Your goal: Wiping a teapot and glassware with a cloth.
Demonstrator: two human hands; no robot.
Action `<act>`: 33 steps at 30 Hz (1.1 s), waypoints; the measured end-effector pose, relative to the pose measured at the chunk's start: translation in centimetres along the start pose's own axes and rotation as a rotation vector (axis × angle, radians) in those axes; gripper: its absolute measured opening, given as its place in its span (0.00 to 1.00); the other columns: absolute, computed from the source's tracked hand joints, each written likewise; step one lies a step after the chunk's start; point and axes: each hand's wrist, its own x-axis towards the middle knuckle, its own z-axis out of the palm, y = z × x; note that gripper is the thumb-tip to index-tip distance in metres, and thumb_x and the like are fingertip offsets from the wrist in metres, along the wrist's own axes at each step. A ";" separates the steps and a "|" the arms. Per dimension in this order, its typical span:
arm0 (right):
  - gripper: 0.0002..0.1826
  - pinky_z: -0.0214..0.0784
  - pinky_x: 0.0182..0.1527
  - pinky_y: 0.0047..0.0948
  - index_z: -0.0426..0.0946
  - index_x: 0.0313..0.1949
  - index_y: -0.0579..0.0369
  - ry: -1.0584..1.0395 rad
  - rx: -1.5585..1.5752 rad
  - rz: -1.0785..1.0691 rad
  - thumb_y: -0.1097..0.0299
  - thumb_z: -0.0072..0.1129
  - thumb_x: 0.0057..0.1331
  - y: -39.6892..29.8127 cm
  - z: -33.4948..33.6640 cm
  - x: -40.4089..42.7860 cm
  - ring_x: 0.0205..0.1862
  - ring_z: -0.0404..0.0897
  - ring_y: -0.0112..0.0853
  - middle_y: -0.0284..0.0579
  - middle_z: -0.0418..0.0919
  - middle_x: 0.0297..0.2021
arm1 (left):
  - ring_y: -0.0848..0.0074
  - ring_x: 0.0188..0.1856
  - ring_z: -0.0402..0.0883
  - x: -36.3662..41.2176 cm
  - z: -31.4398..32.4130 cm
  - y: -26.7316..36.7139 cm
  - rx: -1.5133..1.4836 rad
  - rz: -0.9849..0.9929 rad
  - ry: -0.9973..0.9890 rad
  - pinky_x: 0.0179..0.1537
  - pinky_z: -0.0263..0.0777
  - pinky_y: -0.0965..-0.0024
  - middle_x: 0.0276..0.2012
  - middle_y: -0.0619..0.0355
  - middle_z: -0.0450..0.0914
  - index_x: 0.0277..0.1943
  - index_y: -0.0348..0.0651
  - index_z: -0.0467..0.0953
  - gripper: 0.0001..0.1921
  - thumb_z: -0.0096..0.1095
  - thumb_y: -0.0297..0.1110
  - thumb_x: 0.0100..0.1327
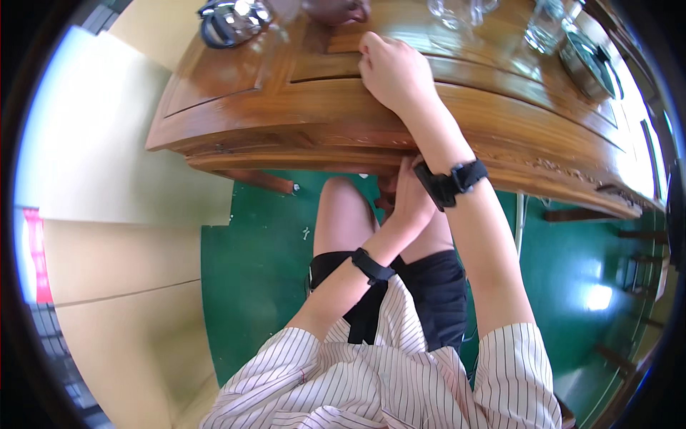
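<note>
My right hand (396,69) rests with curled fingers on the top of a carved wooden table (321,115), near its front edge; whether it holds anything is hidden. Lower down, my left hand (412,190) reaches up to the underside of the table's front edge, its fingertips partly out of sight behind the right forearm and the wood. Past the right hand, a brown teapot (335,10) stands at the top of the view. A shiny metal kettle (236,21) with a dark handle is to its left.
Glass vessels (544,32) and a round metal pot (587,67) stand at the table's right. Another clear glass vessel (453,13) is at the far edge of view. A wooden table leg (262,181) is below left. Beige cabinets (128,257) line the left side.
</note>
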 end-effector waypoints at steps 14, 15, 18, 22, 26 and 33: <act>0.06 0.68 0.38 0.42 0.71 0.37 0.53 -0.108 -0.023 0.046 0.70 0.47 0.61 -0.9 -1.7 -0.3 0.38 0.76 0.45 0.48 0.78 0.32 | 0.52 0.34 0.74 -4.0 -15.6 -4.4 0.441 -0.383 0.480 0.37 0.68 0.59 0.33 0.40 0.73 0.48 0.32 0.64 0.15 0.48 0.36 0.67; 0.06 0.68 0.38 0.41 0.71 0.38 0.53 -0.123 -0.020 0.048 0.70 0.47 0.62 -0.3 -1.6 -0.5 0.38 0.76 0.45 0.48 0.78 0.33 | 0.52 0.34 0.74 -3.9 -17.2 -4.1 0.464 -0.388 0.504 0.37 0.68 0.59 0.33 0.40 0.73 0.48 0.32 0.64 0.15 0.48 0.36 0.67; 0.07 0.68 0.37 0.41 0.71 0.39 0.54 -0.142 -0.026 0.042 0.72 0.47 0.62 0.3 -2.0 -0.4 0.36 0.76 0.46 0.49 0.78 0.33 | 0.67 0.30 0.76 -2.9 -22.5 -3.2 0.375 -0.399 0.785 0.31 0.69 0.65 0.30 0.43 0.74 0.46 0.32 0.63 0.17 0.45 0.41 0.69; 0.06 0.67 0.35 0.41 0.71 0.38 0.54 -0.169 -0.025 0.019 0.71 0.47 0.63 -0.1 -1.6 0.1 0.35 0.76 0.46 0.51 0.77 0.31 | 0.63 0.33 0.78 -2.5 -28.8 -4.8 0.227 -0.377 1.000 0.28 0.70 0.66 0.36 0.44 0.75 0.47 0.35 0.61 0.13 0.43 0.38 0.70; 0.06 0.65 0.32 0.41 0.71 0.39 0.53 -0.146 -0.016 -0.007 0.70 0.47 0.64 0.6 -0.9 0.4 0.30 0.76 0.45 0.50 0.76 0.27 | 0.72 0.35 0.75 -2.9 -32.2 -8.4 -0.324 -0.312 1.149 0.27 0.71 0.74 0.41 0.55 0.69 0.46 0.43 0.58 0.09 0.42 0.38 0.70; 0.06 0.62 0.27 0.38 0.73 0.39 0.51 -0.086 -0.011 -0.085 0.70 0.48 0.63 1.0 -0.9 -0.2 0.23 0.72 0.40 0.47 0.72 0.20 | 0.67 0.40 0.76 -0.5 -32.4 -11.5 -0.483 -0.319 1.269 0.33 0.78 0.66 0.44 0.50 0.67 0.50 0.42 0.57 0.14 0.43 0.40 0.70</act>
